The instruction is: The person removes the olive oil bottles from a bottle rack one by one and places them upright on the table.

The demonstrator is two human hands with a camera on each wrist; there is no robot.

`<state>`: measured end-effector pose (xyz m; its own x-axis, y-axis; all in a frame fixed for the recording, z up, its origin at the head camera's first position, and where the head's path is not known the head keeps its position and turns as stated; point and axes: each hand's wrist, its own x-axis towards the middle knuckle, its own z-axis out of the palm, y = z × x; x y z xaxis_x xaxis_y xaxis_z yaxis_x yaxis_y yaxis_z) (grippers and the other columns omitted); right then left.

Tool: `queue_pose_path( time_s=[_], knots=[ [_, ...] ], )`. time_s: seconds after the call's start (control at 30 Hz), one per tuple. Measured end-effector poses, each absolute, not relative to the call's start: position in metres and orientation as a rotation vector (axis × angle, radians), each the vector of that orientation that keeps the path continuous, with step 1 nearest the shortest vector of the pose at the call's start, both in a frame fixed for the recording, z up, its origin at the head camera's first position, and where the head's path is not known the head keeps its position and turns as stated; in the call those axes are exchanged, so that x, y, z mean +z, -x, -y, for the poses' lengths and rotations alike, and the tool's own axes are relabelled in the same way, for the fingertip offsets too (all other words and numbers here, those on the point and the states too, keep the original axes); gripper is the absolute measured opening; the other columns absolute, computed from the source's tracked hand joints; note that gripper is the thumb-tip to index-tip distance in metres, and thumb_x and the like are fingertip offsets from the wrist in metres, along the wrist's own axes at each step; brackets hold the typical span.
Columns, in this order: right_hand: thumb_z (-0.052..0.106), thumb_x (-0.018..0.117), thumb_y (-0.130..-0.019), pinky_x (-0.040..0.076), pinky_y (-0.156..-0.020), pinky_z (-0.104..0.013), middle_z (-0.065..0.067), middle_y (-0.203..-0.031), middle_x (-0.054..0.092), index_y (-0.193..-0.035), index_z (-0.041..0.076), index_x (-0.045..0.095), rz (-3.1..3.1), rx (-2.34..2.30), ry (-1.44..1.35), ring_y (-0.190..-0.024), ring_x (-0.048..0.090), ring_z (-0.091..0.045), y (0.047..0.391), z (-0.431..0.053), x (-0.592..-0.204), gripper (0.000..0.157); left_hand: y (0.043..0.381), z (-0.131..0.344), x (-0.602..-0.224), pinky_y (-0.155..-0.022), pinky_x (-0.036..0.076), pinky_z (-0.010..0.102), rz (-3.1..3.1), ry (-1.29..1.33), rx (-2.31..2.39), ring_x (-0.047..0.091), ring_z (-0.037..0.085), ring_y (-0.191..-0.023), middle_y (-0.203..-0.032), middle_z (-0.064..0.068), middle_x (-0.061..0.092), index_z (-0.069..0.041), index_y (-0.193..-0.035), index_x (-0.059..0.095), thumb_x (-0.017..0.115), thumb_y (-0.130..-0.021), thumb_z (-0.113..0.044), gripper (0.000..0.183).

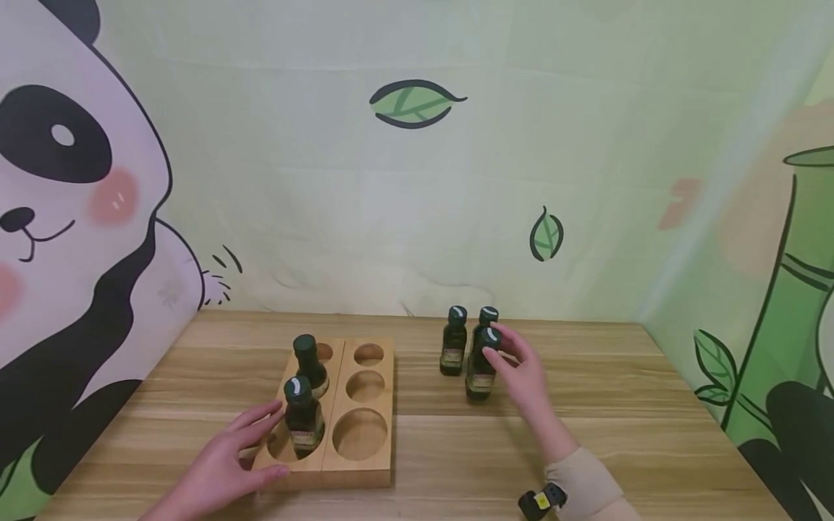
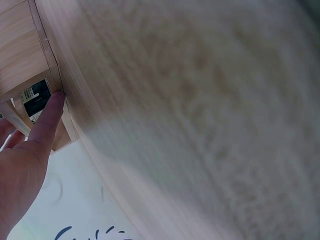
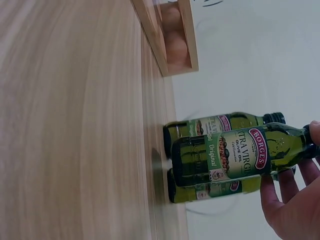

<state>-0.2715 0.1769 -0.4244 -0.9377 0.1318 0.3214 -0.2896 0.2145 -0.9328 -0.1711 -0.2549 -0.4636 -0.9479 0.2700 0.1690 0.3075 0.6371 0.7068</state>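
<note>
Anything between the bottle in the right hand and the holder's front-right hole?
Nothing visible. Only tabletop lies between the held bottle and the front-right hole of the holder; the left neighbouring bottle stands farther back, off that line.

R hand [image 1: 521, 369] was bare, w/ a plain beige sleeve [image 1: 589, 486] behind it, softly creased nr. the cuff. By that cuff, over the table [image 1: 449, 456] & closer to its R edge than its L, was a small blk wrist cam [image 1: 533, 506], blocky, approx. two chunks, w/ a squarish yellow patch. Its fastening was too small to tell. L hand [image 1: 228, 452] was bare, incl. the wrist.
</note>
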Motion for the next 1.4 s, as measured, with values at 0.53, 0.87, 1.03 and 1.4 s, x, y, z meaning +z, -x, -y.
queue_pose_path(
  time_s=[0.53, 0.87, 1.03, 1.4],
  knots=[
    [0.005, 0.069, -0.093, 0.049, -0.094, -0.030, -0.019, -0.127, 0.061, -0.135, 0.006, 0.059, 2.184, 1.741, -0.083, -0.110, 0.057, -0.019, 0.274, -0.204, -0.420, 0.043, 0.172, 0.255, -0.461, -0.079, 0.058, 0.041, 2.839, 0.469, -1.230, 0.052, 0.043, -0.123, -0.151, 0.014, 0.040, -0.003, -0.142, 0.053, 0.082, -0.076, -0.050, 0.086],
    [0.006, 0.066, -0.095, 0.046, -0.086, -0.015, -0.017, -0.130, 0.059, -0.139, 0.007, 0.056, 2.213, 1.714, -0.054, -0.110, 0.055, -0.017, 0.280, -0.223, -0.418, 0.045, 0.171, 0.256, -0.465, -0.077, 0.059, 0.037, 2.789, 0.513, -1.155, 0.060, 0.036, -0.115, -0.148, 0.013, 0.044, -0.001, -0.139, 0.056, 0.083, -0.076, -0.050, 0.085],
    [0.005, 0.065, -0.096, 0.046, -0.085, -0.013, -0.019, -0.131, 0.058, -0.139, 0.005, 0.056, 2.214, 1.671, -0.032, -0.112, 0.055, -0.022, 0.285, -0.228, -0.419, 0.044, 0.171, 0.256, -0.466, -0.076, 0.058, 0.035, 2.758, 0.531, -1.168, 0.062, 0.036, -0.112, -0.148, 0.013, 0.044, 0.000, -0.139, 0.056, 0.084, -0.076, -0.047, 0.083],
    [0.003, 0.062, -0.097, 0.046, -0.101, -0.040, -0.024, -0.133, 0.057, -0.140, 0.002, 0.053, 2.217, 1.684, 0.005, -0.117, 0.054, -0.028, 0.296, -0.233, -0.417, 0.044, 0.171, 0.257, -0.467, -0.077, 0.059, 0.038, 2.783, 0.519, -1.161, 0.059, 0.038, -0.116, -0.149, 0.014, 0.043, -0.002, -0.139, 0.056, 0.083, -0.076, -0.050, 0.084]
  ],
)
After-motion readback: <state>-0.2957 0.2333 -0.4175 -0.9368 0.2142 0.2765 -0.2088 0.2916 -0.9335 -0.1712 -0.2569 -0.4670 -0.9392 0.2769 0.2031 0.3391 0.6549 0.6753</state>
